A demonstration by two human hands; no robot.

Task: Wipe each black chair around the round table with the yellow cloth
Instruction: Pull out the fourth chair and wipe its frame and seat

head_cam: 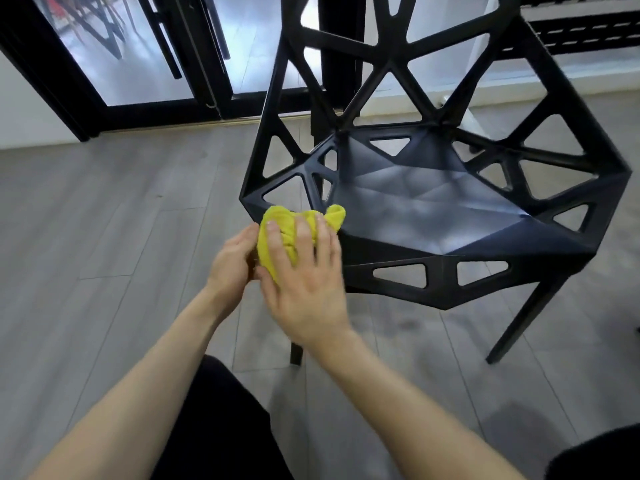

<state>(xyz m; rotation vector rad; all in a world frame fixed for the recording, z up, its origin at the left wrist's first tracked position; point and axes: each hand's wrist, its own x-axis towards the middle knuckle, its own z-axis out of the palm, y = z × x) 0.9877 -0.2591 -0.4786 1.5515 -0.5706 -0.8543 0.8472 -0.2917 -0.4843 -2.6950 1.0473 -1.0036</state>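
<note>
Standing over the angular black plastic chair (429, 202), the person bunches the crumpled yellow cloth (277, 233) between both hands at the seat's front-left corner, right hand (304, 282) fingers curled over it, left hand (232, 261) gripping beneath.

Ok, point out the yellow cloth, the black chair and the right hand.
yellow cloth (273, 220): head view, bunched upper fold.
black chair (426, 206): head view, seat panel.
right hand (308, 289): head view, back of hand.

open seat (426, 206) lies clear ahead; the chair's latticed arms (277, 168) flank it.
</note>
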